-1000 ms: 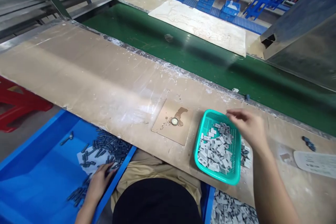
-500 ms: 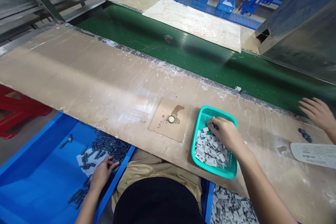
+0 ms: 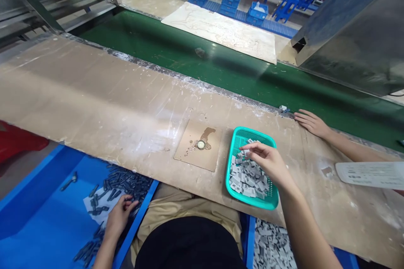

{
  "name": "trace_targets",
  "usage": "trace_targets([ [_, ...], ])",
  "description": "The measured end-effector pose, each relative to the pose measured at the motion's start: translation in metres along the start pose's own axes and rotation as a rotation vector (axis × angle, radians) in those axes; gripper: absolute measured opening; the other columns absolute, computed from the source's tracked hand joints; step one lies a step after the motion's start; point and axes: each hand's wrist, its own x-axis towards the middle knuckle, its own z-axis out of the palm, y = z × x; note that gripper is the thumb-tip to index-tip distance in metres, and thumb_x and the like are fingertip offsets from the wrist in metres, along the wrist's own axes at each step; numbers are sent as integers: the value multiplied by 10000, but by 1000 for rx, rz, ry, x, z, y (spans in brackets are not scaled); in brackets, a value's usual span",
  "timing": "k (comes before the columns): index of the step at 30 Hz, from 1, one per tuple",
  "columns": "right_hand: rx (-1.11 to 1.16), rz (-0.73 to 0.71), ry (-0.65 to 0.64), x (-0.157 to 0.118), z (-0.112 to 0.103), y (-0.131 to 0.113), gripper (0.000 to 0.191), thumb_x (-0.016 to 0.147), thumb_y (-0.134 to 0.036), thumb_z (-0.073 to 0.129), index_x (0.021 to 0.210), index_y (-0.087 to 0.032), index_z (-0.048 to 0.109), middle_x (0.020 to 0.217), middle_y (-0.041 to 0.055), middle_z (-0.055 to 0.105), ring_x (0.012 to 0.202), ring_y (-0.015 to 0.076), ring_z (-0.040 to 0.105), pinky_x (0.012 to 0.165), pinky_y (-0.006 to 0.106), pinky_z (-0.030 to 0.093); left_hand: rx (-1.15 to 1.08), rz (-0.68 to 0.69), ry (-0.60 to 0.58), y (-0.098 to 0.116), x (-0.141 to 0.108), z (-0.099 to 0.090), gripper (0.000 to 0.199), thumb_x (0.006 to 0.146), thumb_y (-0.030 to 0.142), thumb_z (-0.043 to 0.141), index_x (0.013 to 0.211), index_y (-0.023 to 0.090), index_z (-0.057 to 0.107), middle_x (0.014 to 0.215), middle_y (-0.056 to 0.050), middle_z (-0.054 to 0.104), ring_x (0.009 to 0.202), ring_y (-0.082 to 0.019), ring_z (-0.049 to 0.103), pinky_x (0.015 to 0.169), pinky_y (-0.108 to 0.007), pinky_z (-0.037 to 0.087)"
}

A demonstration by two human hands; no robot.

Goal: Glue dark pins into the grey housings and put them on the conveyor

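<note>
My right hand [image 3: 265, 162] is over a teal basket [image 3: 232, 193] heaped with small grey-white plastic pieces [image 3: 249, 178]. Its thumb and fingertips pinch one small grey-white piece [image 3: 245, 151]. Low on the left, my left hand [image 3: 119, 215] hovers at the inner edge of a blue bin [image 3: 41, 218] of dark elongated parts [image 3: 126, 180]. Its fingers are curled in; whatever they may hold is hidden. Between the hands, a cardboard square [image 3: 183, 151] on the table bears a small round cap-like dish [image 3: 200, 145] with pale contents and wet stains around it.
Another person's hand [image 3: 312, 124] reaches from the right to the belt's edge, beside a small white-and-blue piece [image 3: 283, 109]. A green conveyor belt [image 3: 158, 35] runs behind the table. More grey-white pieces [image 3: 273, 243] fill a bin below. A white labelled object [image 3: 369, 174] lies at right.
My right hand has lifted slightly, with a grey-white piece showing at its fingertips. The other person's hand has moved left along the belt edge. My left hand stays over the blue bin.
</note>
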Motion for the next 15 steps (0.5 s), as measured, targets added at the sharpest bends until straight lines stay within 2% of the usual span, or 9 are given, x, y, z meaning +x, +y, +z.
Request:
trace_targets([
  [5,-3,-7,27,1,-4,6,214,697,-285,593,856,-175,685,852,61,695,794,205,646,724,322,505,42,-12,45,2,5,4,486,486,586,553,805,230,468,677,-43,599,698,-300,629,575,-353,451],
  [12,-97,-21,48,-6,-3,13,235,722,-283,576,898,-182,694,879,67,705,786,219,653,701,335,508,16,-71,-4,7,10,0,523,458,635,542,786,238,450,658,-30,592,649,-294,627,529,-348,433],
  [15,-221,-100,78,-8,-15,11,232,740,-312,602,912,-207,717,1004,71,702,890,239,645,760,347,502,-28,-53,-4,-1,9,2,574,413,687,565,753,241,445,585,-7,564,579,-283,606,515,-359,442],
])
